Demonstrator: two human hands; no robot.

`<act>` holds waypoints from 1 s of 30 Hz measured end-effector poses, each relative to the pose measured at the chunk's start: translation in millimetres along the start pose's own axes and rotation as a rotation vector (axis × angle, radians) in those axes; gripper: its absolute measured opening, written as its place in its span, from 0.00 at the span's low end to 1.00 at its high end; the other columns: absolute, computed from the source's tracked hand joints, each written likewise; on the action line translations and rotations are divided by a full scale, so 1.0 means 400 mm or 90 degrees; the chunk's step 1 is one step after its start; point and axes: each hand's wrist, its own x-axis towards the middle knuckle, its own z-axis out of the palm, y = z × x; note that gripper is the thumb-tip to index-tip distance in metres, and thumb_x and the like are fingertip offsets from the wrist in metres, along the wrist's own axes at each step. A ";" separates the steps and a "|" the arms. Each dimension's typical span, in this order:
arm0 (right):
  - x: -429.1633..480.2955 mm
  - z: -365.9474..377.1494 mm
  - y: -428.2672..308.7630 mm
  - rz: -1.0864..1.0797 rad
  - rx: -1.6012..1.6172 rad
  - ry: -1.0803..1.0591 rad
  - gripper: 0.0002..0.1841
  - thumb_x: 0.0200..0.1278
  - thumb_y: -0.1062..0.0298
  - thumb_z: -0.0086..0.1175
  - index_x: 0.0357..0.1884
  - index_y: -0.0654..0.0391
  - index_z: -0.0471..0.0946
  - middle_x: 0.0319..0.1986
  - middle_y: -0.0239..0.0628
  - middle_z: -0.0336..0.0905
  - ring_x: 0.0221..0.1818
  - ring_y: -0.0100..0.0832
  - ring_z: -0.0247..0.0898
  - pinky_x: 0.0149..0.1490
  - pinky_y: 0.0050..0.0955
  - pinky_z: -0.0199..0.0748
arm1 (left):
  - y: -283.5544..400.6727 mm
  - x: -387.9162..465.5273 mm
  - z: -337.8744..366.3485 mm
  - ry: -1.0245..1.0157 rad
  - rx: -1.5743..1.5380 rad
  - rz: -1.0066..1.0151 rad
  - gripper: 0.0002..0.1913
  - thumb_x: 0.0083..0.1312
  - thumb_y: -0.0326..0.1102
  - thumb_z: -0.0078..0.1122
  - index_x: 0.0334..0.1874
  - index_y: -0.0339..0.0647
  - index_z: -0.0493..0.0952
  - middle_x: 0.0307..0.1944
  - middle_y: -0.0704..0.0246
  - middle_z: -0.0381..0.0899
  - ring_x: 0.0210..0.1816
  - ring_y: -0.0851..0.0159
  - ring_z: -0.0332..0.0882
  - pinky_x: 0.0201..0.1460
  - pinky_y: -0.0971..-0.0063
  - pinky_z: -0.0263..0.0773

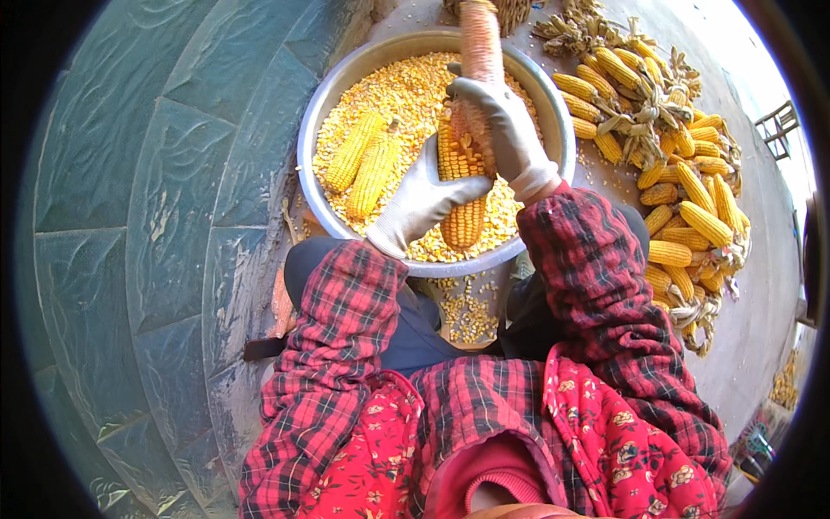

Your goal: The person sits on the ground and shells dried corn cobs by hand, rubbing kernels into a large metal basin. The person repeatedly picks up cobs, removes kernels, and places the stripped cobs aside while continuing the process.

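Note:
My left hand [421,201], in a grey-white coated work glove, grips an ear of yellow corn [463,220] upright over a metal basin [308,149]. Part of that ear's upper face has lost its kernels. In a matching glove, my right hand [509,130] is closed around a bare reddish corncob [481,45], blurred at its top. The cob's lower end lies against the stripped part of the ear; my fingers partly hide the contact. Loose corn kernels [415,81] fill much of the basin. Two whole ears [373,175] rest on them at the left.
Braided bunches of corn ears [697,214] are heaped on the floor at the right. A tiled wall [175,162] rises at the left. Spilled kernels [468,311] lie between my legs, a wicker basket [515,16] stands beyond the basin, and bare cob [282,301] lies near my left knee.

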 end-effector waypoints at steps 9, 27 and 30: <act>-0.018 -0.025 -0.073 0.042 0.497 -0.094 0.22 0.64 0.59 0.50 0.56 0.61 0.70 0.47 0.44 0.75 0.49 0.38 0.72 0.58 0.45 0.67 | -0.005 -0.008 -0.034 -0.121 -0.360 -0.107 0.31 0.65 0.62 0.48 0.56 0.40 0.69 0.35 0.65 0.80 0.32 0.64 0.82 0.37 0.70 0.80; -0.084 0.006 -0.094 0.025 -0.096 -0.013 0.25 0.55 0.63 0.63 0.52 0.61 0.69 0.39 0.37 0.75 0.41 0.27 0.72 0.43 0.26 0.73 | 0.000 0.039 -0.087 -0.056 -0.494 -0.064 0.22 0.68 0.54 0.50 0.52 0.44 0.73 0.34 0.66 0.82 0.32 0.63 0.82 0.37 0.64 0.82; -0.095 0.014 -0.109 0.016 -0.087 -0.088 0.27 0.55 0.65 0.60 0.56 0.61 0.67 0.47 0.42 0.75 0.51 0.32 0.71 0.52 0.31 0.71 | 0.003 0.030 -0.082 -0.051 -0.438 -0.064 0.26 0.68 0.60 0.46 0.54 0.44 0.73 0.38 0.64 0.83 0.33 0.62 0.83 0.35 0.66 0.82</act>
